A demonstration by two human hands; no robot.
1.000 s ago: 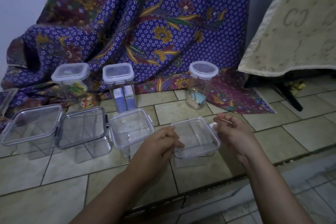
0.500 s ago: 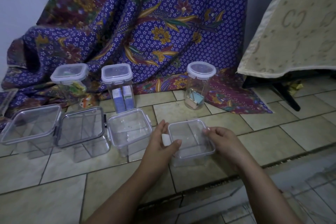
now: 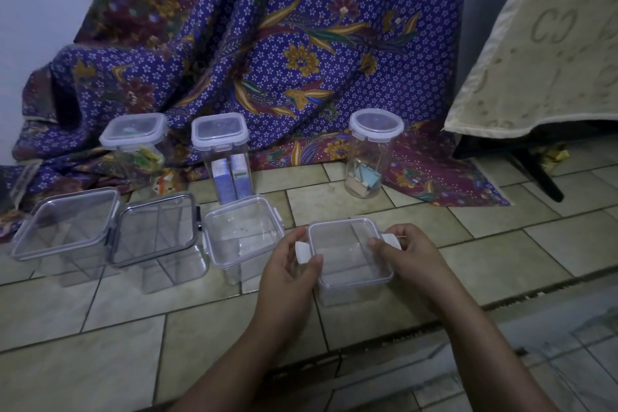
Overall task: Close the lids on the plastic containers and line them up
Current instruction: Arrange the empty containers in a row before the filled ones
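A small clear square container [image 3: 349, 254] with its lid on stands on the tiled floor between my hands. My left hand [image 3: 289, 264] pinches the white latch flap [image 3: 302, 252] on its left side. My right hand [image 3: 406, 254] holds the latch flap [image 3: 391, 240] on its right side. To the left, three more clear lidded containers stand in a row: one [image 3: 244, 234] close by, a dark-rimmed one [image 3: 155, 231], and the leftmost [image 3: 67, 224].
Behind stand three taller lidded containers with contents: a square one [image 3: 133, 134], one holding blue boxes [image 3: 220, 135] and a round jar [image 3: 376, 129]. A purple patterned cloth [image 3: 267, 43] drapes the back. A beige cloth [image 3: 551, 43] hangs at right over a dark stand.
Both hands turned and shifted the small container a little left, nearer the row. The fingers moved from the lid's edges onto the two side latch flaps.
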